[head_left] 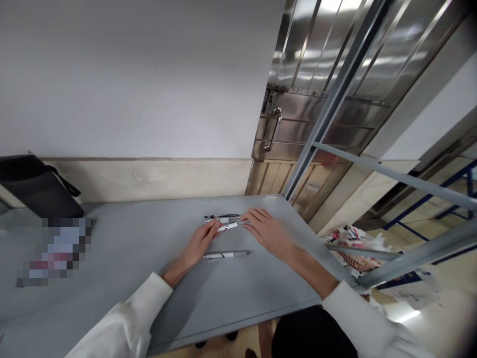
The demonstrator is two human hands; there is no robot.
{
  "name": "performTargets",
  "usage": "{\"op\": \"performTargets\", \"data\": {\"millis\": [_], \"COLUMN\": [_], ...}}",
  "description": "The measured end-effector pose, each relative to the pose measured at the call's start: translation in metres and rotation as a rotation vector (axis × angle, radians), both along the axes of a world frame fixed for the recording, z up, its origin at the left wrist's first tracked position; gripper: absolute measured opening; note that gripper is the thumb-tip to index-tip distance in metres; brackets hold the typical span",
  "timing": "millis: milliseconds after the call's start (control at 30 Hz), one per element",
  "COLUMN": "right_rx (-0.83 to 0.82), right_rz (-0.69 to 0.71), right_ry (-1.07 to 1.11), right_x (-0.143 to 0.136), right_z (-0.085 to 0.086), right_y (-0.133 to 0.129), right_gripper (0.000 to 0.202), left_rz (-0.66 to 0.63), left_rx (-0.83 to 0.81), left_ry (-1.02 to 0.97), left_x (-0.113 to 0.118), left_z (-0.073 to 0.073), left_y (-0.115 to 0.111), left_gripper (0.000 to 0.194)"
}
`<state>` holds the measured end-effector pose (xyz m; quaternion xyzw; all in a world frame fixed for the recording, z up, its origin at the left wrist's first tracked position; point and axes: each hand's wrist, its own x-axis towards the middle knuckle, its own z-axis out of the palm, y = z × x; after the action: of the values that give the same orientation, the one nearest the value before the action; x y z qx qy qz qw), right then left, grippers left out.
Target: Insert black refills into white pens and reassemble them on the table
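A white and grey pen [230, 226] is held crosswise between my two hands, just above the grey table. My left hand [201, 240] pinches its left end between thumb and fingers. My right hand [269, 231] has its fingers closed at the other end, partly covering it. Behind it lie a dark pen [214, 217] and a light pen [229, 220], close together and partly hidden by my hands. Nearer to me, another grey and white pen [227, 254] lies flat on the table, apart from both hands.
The grey table [122, 248] meets a wall at the back. A black case with a strap [40, 184] and a blurred-out object [55, 253] are at the left. A metal post [328, 109] rises at the far right corner. Beyond the right edge sits a filled basket [359, 261].
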<state>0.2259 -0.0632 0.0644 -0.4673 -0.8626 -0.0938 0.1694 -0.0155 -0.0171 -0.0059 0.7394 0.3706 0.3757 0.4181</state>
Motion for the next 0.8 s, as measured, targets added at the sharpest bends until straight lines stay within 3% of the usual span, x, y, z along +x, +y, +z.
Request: {"op": "performTargets", "data": {"millis": [233,333,433,667,800], "right_rx": [-0.37,-0.388,-0.34,-0.524,-0.483], "right_rz": [-0.085,-0.044,-0.015,-0.098,-0.054], "right_ry": [0.589,0.744,0.808,0.826,0.846], "right_x": [0.001,0.0,-0.001,-0.002,0.0], "right_z": [-0.024,-0.032,-0.038,-0.046,-0.049], "right_y": [0.0,0.003,0.003,0.013,0.02], "right_gripper": [0.027,0.02,0.014,0.027,0.02], "left_rz": [0.055,0.083,0.081,0.113,0.135], "left_rx": [0.04,0.045,0.035,-0.024,-0.029], "left_ry": [0.039,0.053,0.07,0.109,0.125], "left_x": [-0.001,-0.001,-0.001,-0.003,-0.004], "left_z": [0.008,0.009,0.01,0.006,0.005], "left_y": [-0.006,-0.007,-0.006,-0.001,0.0], "left_gripper": [0.042,0.043,0.042,0.043,0.044]}}
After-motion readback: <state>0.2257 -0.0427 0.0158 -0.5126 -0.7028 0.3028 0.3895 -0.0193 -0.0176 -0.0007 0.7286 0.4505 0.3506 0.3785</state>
